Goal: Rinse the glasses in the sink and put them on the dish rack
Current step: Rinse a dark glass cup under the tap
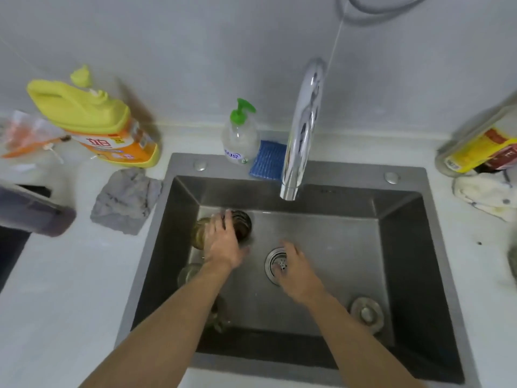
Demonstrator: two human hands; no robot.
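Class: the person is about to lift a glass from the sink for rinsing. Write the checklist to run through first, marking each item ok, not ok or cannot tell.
1. Left hand on a glass: ok, it lies over one at the left of the sink.
2. Fingers closed round that glass: cannot tell, blurred.
3. Right hand free: ok, open above the drain strainer, holding nothing.
4. Water running from the faucet: not ok, no stream shows.
5. Drain unplugged: ok, the stopper lies aside.
6. Dish rack ready: cannot tell, not in view.
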